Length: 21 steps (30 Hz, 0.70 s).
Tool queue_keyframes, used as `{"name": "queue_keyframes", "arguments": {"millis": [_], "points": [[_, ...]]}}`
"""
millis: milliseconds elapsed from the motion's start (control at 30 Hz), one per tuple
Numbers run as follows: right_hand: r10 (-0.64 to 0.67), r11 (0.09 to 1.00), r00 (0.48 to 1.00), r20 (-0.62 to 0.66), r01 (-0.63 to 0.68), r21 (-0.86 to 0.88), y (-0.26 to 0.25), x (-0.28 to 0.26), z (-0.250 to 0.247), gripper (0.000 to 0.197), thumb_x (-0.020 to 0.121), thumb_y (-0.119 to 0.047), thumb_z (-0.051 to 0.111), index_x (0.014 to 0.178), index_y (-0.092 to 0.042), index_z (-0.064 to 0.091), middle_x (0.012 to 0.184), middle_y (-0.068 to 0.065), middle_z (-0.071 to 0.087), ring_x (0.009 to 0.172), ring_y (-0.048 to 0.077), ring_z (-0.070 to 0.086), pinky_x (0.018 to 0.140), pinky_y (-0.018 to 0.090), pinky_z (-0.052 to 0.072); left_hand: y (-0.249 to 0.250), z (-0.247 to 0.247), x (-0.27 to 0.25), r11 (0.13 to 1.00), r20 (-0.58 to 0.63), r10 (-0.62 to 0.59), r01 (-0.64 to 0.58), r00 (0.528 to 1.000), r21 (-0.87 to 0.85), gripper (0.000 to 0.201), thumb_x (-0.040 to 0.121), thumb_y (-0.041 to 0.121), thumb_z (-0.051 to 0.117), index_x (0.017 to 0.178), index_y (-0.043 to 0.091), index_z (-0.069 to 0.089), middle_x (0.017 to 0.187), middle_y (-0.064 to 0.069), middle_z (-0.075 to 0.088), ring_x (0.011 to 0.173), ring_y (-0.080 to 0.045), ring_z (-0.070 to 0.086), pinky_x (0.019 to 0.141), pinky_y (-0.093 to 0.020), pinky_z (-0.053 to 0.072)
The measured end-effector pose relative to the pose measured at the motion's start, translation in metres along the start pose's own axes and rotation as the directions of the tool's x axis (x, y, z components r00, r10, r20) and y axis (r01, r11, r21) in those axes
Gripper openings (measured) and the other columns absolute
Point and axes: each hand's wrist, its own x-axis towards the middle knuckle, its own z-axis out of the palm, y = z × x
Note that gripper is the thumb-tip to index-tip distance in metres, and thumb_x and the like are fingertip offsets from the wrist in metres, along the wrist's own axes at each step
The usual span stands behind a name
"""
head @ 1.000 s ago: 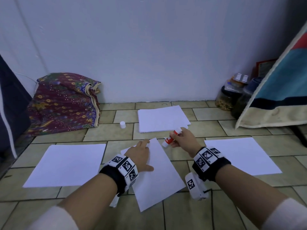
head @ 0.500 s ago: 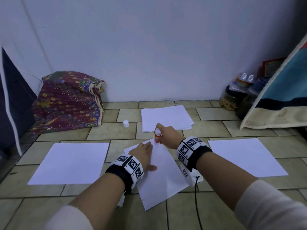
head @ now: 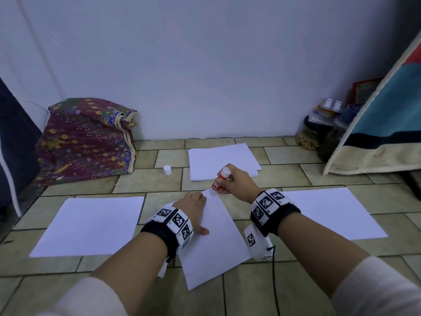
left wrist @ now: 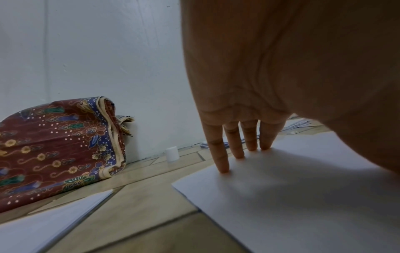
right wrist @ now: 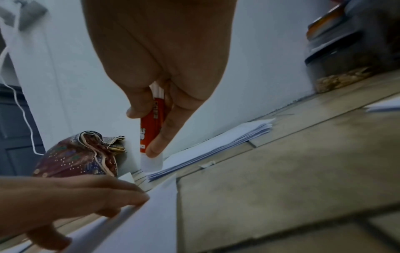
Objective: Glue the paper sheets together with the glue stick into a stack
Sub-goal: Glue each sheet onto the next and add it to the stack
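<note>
A lidded jar [head: 309,135] in the floor's far right corner holds tan bits. The right hand [head: 237,183] pinches the red-and-white glue stick [head: 220,180] upright at the middle sheet's [head: 216,238] far corner; the flat left hand [head: 191,208] presses that sheet.

Both forearms reach forward from white sleeves, each wrist wrapped in a black band with checkered marker tiles. The left hand [head: 192,207] lies palm down, its 4 fingers [left wrist: 220,154] straight and side by side, tips pressing flat on the sheet of paper [head: 214,242] beneath it, thumb spread out to the side. The right hand [head: 238,184] is raised just beyond and to the right of the left hand's fingertips, wrist cocked, knuckles up. Its thumb and fingers [right wrist: 162,137] curl round the glue stick [head: 220,180], pinching the barrel along its length, the white end standing clear above the grip, the other end pointing down below it.
</note>
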Motion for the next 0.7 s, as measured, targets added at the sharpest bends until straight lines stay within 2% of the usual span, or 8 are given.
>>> {"name": "queue_keyframes", "arguments": {"millis": [67, 167, 233, 300, 400, 500, 567, 700], "points": [[-0.003, 0.998, 1.0, 0.013, 0.004, -0.059, 0.0, 0.004, 0.007, 0.01, 0.092, -0.012, 0.06, 0.095, -0.012, 0.05, 0.101, 0.018, 0.064, 0.091, 0.034, 0.067, 0.083, 0.047, 0.056, 0.0, 0.0, -0.001, 1.0, -0.001, 0.004, -0.004, 1.0, 0.0, 0.091, 0.079, 0.057, 0.067, 0.144, 0.008, 0.026, 0.15, -0.007, 0.026, 0.138, -0.024, 0.025, 0.108, -0.04, 0.034], [-0.002, 0.965, 0.994, 0.112, 0.032, -0.259, -0.004, 0.005, 0.015, 0.012, 0.094, -0.014, 0.056, 0.098, -0.012, 0.045, 0.103, 0.015, 0.065, 0.087, 0.028, 0.066, 0.076, 0.032, 0.056, 0.0, 0.0, -0.004, 1.0, -0.008, 0.0, 0.0, 1.0, -0.01, 0.091, 0.079, 0.056, 0.067, 0.145, 0.009, 0.025, 0.151, -0.006, 0.025, 0.139, -0.023, 0.022, 0.108, -0.039, 0.034], [-0.036, 0.923, 0.983, 0.18, 0.101, -0.371, -0.007, 0.002, 0.016, 0.01, 0.094, -0.012, 0.053, 0.1, -0.009, 0.046, 0.098, 0.013, 0.066, 0.083, 0.026, 0.064, 0.071, 0.028, 0.052, 0.001, -0.001, -0.004, 1.0, -0.006, -0.004, 0.004, 1.0, -0.01, 0.09, 0.079, 0.055, 0.068, 0.145, 0.01, 0.026, 0.151, -0.005, 0.025, 0.139, -0.023, 0.022, 0.107, -0.04, 0.035], [-0.053, 0.893, 0.969, 0.24, 0.153, -0.422, -0.008, -0.004, 0.012, 0.012, 0.093, -0.011, 0.054, 0.103, -0.005, 0.048, 0.092, 0.01, 0.066, 0.08, 0.026, 0.063, 0.071, 0.03, 0.051, 0.001, -0.002, -0.004, 1.0, 0.008, -0.008, 0.008, 1.0, -0.006, 0.09, 0.079, 0.055, 0.068, 0.145, 0.01, 0.025, 0.151, -0.005, 0.025, 0.139, -0.023, 0.022, 0.107, -0.041, 0.036], [-0.061, 0.884, 0.941, 0.332, 0.205, -0.42, -0.003, -0.019, 0.001, 0.013, 0.09, -0.01, 0.06, 0.096, -0.012, 0.048, 0.096, 0.012, 0.067, 0.083, 0.027, 0.066, 0.078, 0.039, 0.055, 0.0, -0.001, -0.003, 1.0, 0.01, -0.008, 0.008, 1.0, -0.01, 0.093, 0.078, 0.056, 0.069, 0.145, 0.01, 0.025, 0.152, -0.005, 0.024, 0.14, -0.023, 0.022, 0.108, -0.042, 0.036], [-0.073, 0.88, 0.892, 0.446, 0.268, -0.392, -0.003, -0.037, -0.01, 0.014, 0.09, -0.007, 0.06, 0.094, -0.016, 0.049, 0.1, 0.011, 0.069, 0.082, 0.025, 0.068, 0.079, 0.036, 0.056, -0.002, 0.0, -0.001, 1.0, 0.0, 0.002, -0.002, 1.0, -0.016, 0.095, 0.077, 0.056, 0.069, 0.146, 0.01, 0.024, 0.153, -0.005, 0.024, 0.14, -0.022, 0.022, 0.109, -0.042, 0.035], [-0.059, 0.855, 0.839, 0.541, 0.323, -0.407, -0.003, -0.047, -0.017, 0.015, 0.09, -0.01, 0.061, 0.095, -0.019, 0.05, 0.102, 0.01, 0.069, 0.084, 0.024, 0.068, 0.081, 0.035, 0.055, -0.003, 0.001, -0.001, 1.0, -0.005, 0.015, -0.015, 1.0, -0.016, 0.098, 0.077, 0.056, 0.07, 0.149, 0.012, 0.02, 0.153, -0.004, 0.024, 0.14, -0.022, 0.023, 0.111, -0.041, 0.033], [-0.024, 0.832, 0.754, 0.656, 0.378, -0.405, 0.002, -0.064, -0.025, 0.014, 0.09, -0.013, 0.062, 0.101, -0.016, 0.054, 0.103, 0.008, 0.07, 0.091, 0.022, 0.068, 0.084, 0.036, 0.054, -0.005, -0.002, -0.003, 0.997, 0.017, 0.062, -0.061, 0.998, -0.04, 0.098, 0.078, 0.051, 0.072, 0.152, 0.024, 0.013, 0.157, -0.001, 0.02, 0.142, -0.022, 0.02, 0.115, -0.037, 0.025]]}}
